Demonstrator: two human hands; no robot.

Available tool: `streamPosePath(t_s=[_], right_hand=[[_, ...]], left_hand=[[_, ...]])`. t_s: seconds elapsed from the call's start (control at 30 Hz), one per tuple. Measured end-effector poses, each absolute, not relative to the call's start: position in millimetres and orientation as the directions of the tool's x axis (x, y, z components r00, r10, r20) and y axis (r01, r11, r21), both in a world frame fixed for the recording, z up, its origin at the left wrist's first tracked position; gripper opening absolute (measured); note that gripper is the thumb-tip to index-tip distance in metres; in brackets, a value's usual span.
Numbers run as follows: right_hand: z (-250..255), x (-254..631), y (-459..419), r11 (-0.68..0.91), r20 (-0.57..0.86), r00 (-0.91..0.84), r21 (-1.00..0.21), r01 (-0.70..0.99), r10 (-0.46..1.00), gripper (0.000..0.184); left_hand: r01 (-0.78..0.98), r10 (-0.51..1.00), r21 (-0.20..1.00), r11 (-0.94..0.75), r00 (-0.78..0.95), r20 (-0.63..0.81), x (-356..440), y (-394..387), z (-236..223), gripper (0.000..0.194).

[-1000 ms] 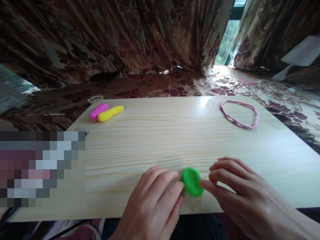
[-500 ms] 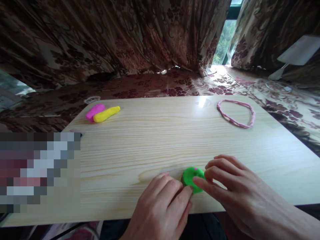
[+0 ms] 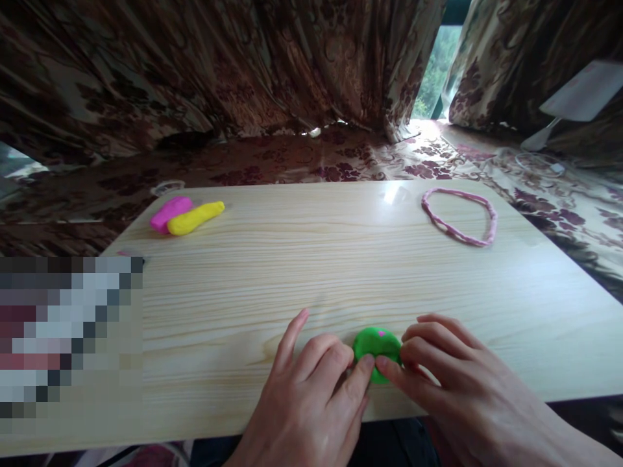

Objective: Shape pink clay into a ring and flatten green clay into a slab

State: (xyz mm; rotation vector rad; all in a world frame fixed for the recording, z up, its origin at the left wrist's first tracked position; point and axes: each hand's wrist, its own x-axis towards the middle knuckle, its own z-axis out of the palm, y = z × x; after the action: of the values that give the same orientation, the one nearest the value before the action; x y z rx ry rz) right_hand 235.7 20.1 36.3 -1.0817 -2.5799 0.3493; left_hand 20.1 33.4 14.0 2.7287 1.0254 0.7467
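Observation:
A round green piece of modelling clay (image 3: pixel 378 338) with a small pink speck near its far edge lies close to the table's near edge, its middle pressed in. My left hand (image 3: pixel 311 383) grips its left side, one finger pushing on the top and the little finger lifted away. From the right, my right hand (image 3: pixel 442 363) holds the other side, with a fingertip pressing on the top beside the left one. The undersides of the fingers and the clay's near rim are partly hidden.
A pink clay lump (image 3: pixel 171 213) and a yellow clay roll (image 3: pixel 195 218) touch at the table's far left. A twisted pink loop (image 3: pixel 452 231) lies at the far right. Beyond the table (image 3: pixel 272 259) stand a white lamp (image 3: pixel 579 94) and patterned curtains (image 3: pixel 302 65). A pixelated area covers the left.
Both hands have closed in on the green clay, and their fingertips now press its top together. The pink speck has turned from the right edge to the far edge. My left little finger has lifted.

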Motion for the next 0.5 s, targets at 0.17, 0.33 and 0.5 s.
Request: streamPosePath(t_s=[0.17, 0.33, 0.5], right_hand=[[32, 234, 15, 0.686, 0.266, -0.633, -0.276, 0.673, 0.727, 0.029], [30, 244, 15, 0.687, 0.204, -0.666, -0.371, 0.625, 0.717, 0.040], [29, 247, 11, 0.689, 0.225, -0.656, -0.349, 0.635, 0.720, 0.037]], left_hand=[[0.595, 0.647, 0.264, -0.759, 0.642, 0.411, 20, 30, 11, 0.027], [0.610, 0.681, 0.308, -0.730, 0.610, 0.404, 19, 28, 12, 0.028], [0.581, 0.666, 0.329, -0.745, 0.615, 0.422, 18, 24, 13, 0.032]])
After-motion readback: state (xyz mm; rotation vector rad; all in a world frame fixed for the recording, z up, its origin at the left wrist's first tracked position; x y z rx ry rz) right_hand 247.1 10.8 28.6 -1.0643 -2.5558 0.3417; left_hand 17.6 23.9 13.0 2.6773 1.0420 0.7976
